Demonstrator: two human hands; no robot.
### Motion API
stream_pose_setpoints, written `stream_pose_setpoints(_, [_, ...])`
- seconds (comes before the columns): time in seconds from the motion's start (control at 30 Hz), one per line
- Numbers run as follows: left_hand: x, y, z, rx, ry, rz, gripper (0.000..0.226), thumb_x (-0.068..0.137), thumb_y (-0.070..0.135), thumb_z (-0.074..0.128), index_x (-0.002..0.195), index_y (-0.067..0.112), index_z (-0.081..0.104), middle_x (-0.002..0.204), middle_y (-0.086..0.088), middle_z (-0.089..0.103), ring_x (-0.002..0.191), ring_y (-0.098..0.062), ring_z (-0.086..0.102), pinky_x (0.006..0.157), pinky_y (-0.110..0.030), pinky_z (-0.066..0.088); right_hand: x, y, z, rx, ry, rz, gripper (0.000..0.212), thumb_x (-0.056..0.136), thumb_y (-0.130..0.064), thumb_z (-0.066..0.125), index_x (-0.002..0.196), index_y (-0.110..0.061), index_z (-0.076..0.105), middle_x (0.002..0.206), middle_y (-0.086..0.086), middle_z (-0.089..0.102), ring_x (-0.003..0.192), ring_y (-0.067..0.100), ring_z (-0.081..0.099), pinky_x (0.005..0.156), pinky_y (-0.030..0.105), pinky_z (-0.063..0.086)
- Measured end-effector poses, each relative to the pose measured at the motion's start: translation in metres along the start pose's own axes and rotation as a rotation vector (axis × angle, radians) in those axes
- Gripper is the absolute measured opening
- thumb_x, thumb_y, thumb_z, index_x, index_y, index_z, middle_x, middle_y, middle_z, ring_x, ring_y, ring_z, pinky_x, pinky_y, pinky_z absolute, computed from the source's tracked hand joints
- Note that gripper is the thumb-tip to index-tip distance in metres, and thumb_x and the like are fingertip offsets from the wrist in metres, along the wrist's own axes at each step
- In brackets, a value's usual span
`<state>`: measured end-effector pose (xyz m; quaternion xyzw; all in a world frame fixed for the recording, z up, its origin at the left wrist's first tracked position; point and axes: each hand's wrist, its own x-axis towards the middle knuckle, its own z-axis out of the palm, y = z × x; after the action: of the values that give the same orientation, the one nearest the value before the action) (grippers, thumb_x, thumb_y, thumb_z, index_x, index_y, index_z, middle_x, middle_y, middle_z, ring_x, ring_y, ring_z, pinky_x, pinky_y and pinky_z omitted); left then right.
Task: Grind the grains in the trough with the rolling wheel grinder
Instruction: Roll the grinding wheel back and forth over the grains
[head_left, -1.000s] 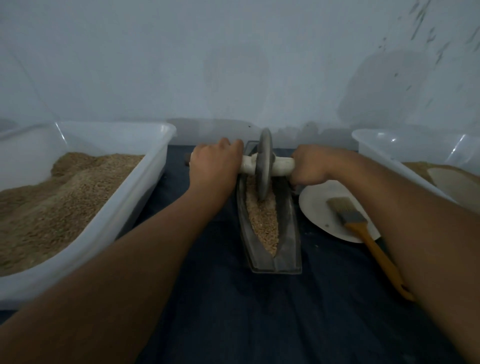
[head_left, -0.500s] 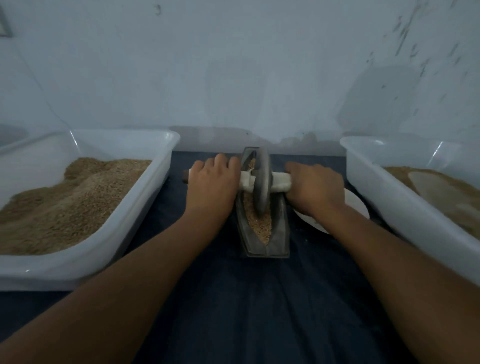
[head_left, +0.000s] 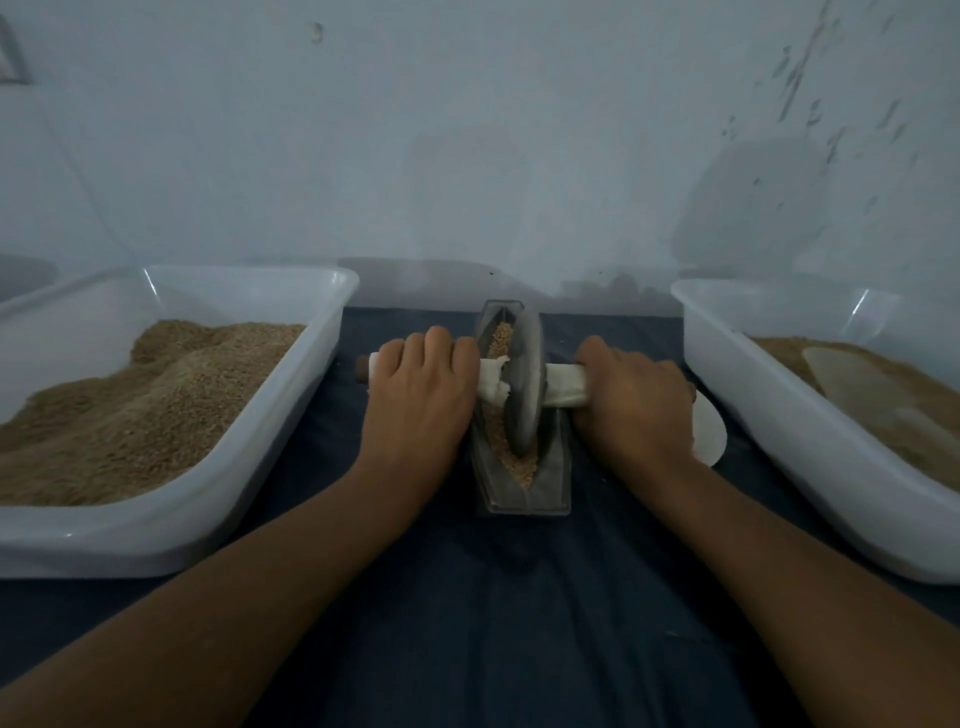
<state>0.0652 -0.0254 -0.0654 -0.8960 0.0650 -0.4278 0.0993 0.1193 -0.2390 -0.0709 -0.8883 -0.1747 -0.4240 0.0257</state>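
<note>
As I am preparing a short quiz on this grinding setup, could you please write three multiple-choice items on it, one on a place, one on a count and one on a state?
1. Where does the dark round grinding wheel stand?
A. In the left tub
B. In the narrow grey trough
C. On the white plate

2. How many translucent white plastic tubs hold brown grain?
A. One
B. Two
C. Three

3. How are the hands placed?
A. Both grip the wheel's white-wrapped axle handle
B. Both lie flat on the dark blue cloth
C. One holds a tub

Answers:
1 B: the wheel's rim sits in the brown grain inside the trough.
2 B: one tub on the left, one on the right.
3 A: the left hand and the right hand curl over the handle, one on each side of the wheel.
</note>
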Motion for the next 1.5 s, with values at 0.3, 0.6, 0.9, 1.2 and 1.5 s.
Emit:
stream_pose_setpoints(0.3, [0.030,-0.009,0.024,0.018,-0.161,-0.038,0.025,0.080,0.013,0.063,0.099,0.017,0.046,0.085,-0.005,0.058,0.074,-0.027,0.058,0.068,-0.036,0.033,0.047,0.007,0.008,-0.036,-0.453,0.017,0.014,0.077,-0.039,0.064,0.082,-0.032,0.053,0.078,-0.005,0.059,0.064,0.019,0.047,0.052,0.027,0.034])
stream_pose_setpoints(0.6, [0.063,-0.019,0.047,-0.007,-0.251,-0.042,0.029,0.086,0.019,0.065,0.096,0.022,0.038,0.082,-0.003,0.065,0.070,-0.028,0.064,0.058,-0.034,0.034,0.100,0.014,0.018,0.002,-0.918,0.019,0.025,0.069,-0.036,0.073,0.088,-0.020,0.068,0.081,0.000,0.065,0.068,0.017,0.060,0.056,0.026,0.045])
stream_pose_setpoints(0.9, [0.063,-0.017,0.049,-0.021,-0.264,-0.066,0.028,0.086,0.019,0.064,0.095,0.023,0.038,0.086,-0.003,0.065,0.073,-0.027,0.063,0.064,-0.036,0.045,0.098,0.014,0.016,0.013,-0.847,0.030,0.017,0.068,-0.035,0.070,0.077,-0.021,0.066,0.073,-0.002,0.063,0.064,0.017,0.059,0.052,0.025,0.040])
stream_pose_setpoints(1.2, [0.029,-0.008,0.020,0.018,-0.114,-0.014,0.019,0.081,0.013,0.060,0.095,0.016,0.048,0.087,-0.006,0.059,0.077,-0.027,0.059,0.067,-0.036,0.031,0.034,-0.002,0.010,-0.057,-0.324,0.094,0.016,0.080,-0.028,0.064,0.080,-0.026,0.047,0.062,-0.007,0.043,0.056,0.021,0.046,0.052,0.027,0.034])
stream_pose_setpoints(1.5, [-0.006,0.001,-0.010,0.009,-0.028,-0.009,0.017,0.087,0.007,0.045,0.104,0.014,0.048,0.092,-0.007,0.048,0.082,-0.026,0.046,0.078,-0.039,0.038,0.001,-0.009,-0.011,-0.014,0.042,0.006,0.024,0.075,-0.001,0.066,0.076,-0.016,0.047,0.061,0.001,0.049,0.054,0.018,0.030,0.058,0.033,0.019])
